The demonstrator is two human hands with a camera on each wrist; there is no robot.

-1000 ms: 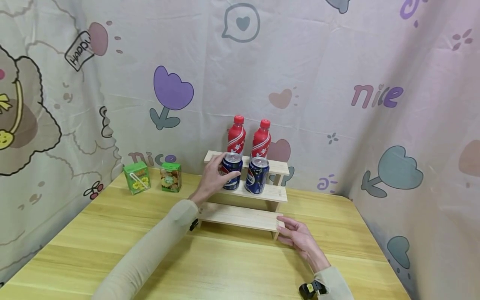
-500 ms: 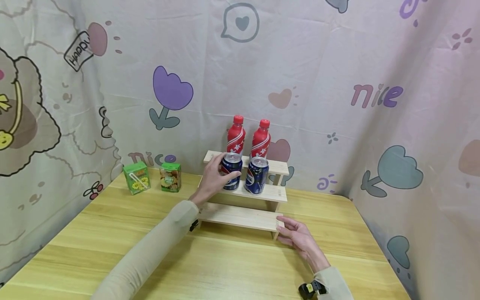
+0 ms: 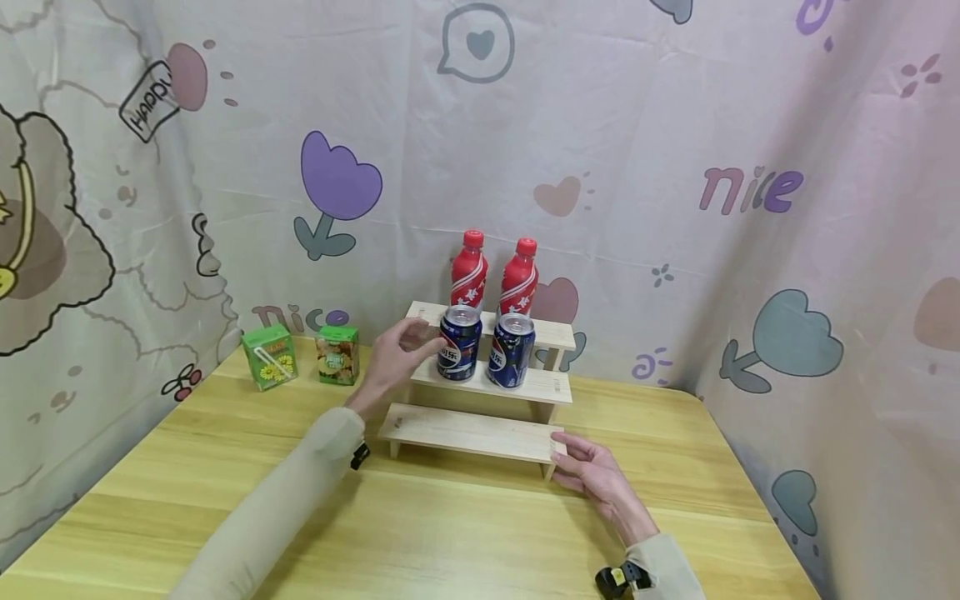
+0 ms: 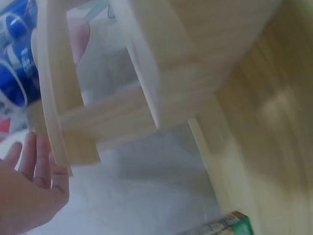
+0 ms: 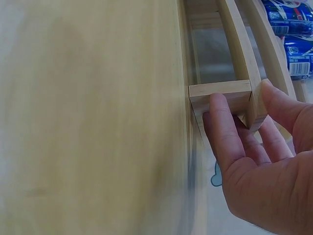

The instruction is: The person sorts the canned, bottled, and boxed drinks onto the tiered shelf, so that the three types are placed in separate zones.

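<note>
A three-step wooden shelf [image 3: 465, 431] stands on the table. Two blue Pepsi cans sit upright on its middle step: the left can [image 3: 459, 354] and the right can [image 3: 512, 357]. My left hand [image 3: 396, 358] is just left of the left can, fingers loosely bent and holding nothing. In the left wrist view its fingers lie close by the edge of a step. My right hand [image 3: 596, 473] grips the right end of the lowest step, with the thumb on top and fingers around the side support, as the right wrist view shows.
Two red bottles, a left bottle [image 3: 468, 273] and a right bottle [image 3: 519, 279], stand on the top step behind the cans. A green drink carton [image 3: 271, 358] and a brown-green carton [image 3: 337, 357] stand at the table's back left. A patterned curtain [image 3: 630, 100] hangs behind.
My left hand has let go of the left can and drawn back to the left. The can remains on the middle step. My right hand keeps its hold on the shelf.
</note>
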